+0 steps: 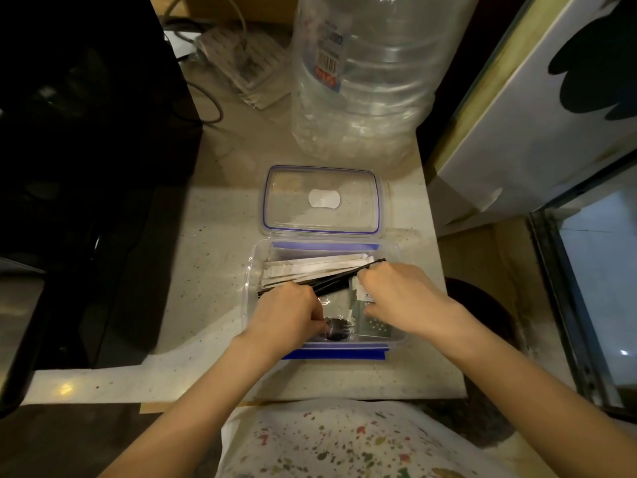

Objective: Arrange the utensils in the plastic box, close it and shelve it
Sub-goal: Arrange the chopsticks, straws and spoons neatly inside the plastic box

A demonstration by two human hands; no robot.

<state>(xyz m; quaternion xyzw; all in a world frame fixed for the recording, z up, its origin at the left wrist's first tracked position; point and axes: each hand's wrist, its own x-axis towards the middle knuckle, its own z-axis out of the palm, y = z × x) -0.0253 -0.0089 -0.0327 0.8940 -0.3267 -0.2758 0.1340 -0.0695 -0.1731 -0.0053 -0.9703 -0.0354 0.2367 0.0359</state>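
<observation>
A clear plastic box point(251, 270) with blue clips stands open on the pale counter. Its clear lid point(322, 198), rimmed in blue, lies flat just behind it. Inside are paper-wrapped chopsticks point(310, 265), a bundle of black sticks point(336, 282) lying aslant, a black plastic spoon point(339, 331) in a clear wrapper and a small packet point(375, 327). My left hand point(287, 315) is in the box, fingers closed on the left end of the black sticks. My right hand point(396, 294) grips their right end.
A big clear water bottle point(362, 74) stands behind the lid. A black appliance point(86, 150) fills the left side, with cables and a grey pad point(241, 60) at the back. A white panel point(537, 115) and a glass-fronted cabinet point(593, 277) bound the right.
</observation>
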